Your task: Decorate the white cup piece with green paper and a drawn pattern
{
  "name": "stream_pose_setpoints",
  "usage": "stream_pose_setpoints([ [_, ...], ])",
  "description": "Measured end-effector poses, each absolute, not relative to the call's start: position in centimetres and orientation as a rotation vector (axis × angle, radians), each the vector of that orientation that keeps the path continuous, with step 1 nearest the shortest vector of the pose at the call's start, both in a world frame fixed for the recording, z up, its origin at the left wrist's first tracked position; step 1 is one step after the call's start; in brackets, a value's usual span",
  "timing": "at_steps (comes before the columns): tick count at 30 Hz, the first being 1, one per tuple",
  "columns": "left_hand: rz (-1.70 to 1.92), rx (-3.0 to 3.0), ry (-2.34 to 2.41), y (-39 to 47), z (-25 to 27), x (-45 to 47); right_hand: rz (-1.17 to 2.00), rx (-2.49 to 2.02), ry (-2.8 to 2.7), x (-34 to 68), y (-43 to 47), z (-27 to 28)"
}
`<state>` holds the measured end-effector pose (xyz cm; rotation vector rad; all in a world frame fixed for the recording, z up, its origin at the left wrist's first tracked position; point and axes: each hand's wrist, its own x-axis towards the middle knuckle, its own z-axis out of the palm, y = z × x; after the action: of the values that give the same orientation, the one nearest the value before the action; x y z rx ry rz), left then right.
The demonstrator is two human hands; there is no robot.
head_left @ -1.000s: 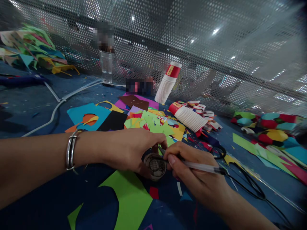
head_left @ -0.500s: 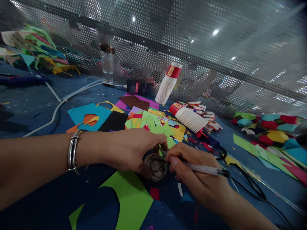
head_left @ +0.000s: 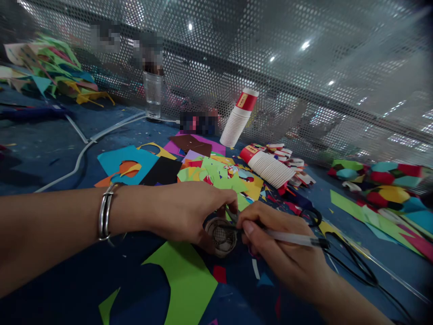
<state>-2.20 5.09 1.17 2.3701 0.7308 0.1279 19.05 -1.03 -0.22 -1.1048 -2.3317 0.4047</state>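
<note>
My left hand (head_left: 184, 212) is closed around a small round cup-like piece (head_left: 220, 237), its thumb and fingers curled about the rim. Dark lines, some in a grid, cover the pale face of this piece, which points up towards me. In my right hand (head_left: 280, 250) a pen (head_left: 296, 238) with a clear barrel and black end is pinched; its tip reaches the right edge of the round piece, partly hidden by the fingers. Beneath the hands lies a light green paper sheet (head_left: 187, 282) with a curved cut-out. A red scrap (head_left: 219, 274) lies close by.
Coloured paper (head_left: 126, 162) and scraps cover the middle of the blue table (head_left: 67, 271). Two stacks of paper cups, one standing (head_left: 238, 117) and one lying (head_left: 269, 167), are beyond. A glass (head_left: 153, 97), white cable (head_left: 77, 162) and black cord (head_left: 352, 262) are around. Perforated metal panels (head_left: 203, 58) rise behind.
The whole view has shifted very slightly. Both hands keep nearly the same pose, with the pen still at the round piece's right edge.
</note>
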Motion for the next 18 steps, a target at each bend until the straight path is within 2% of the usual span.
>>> stream_pose_setpoints([
  [18, 0.126, 2.391, 0.737, 5.26, 1.16, -2.25, 0.356, -1.134, -2.345, 18.91, -1.03, -0.05],
])
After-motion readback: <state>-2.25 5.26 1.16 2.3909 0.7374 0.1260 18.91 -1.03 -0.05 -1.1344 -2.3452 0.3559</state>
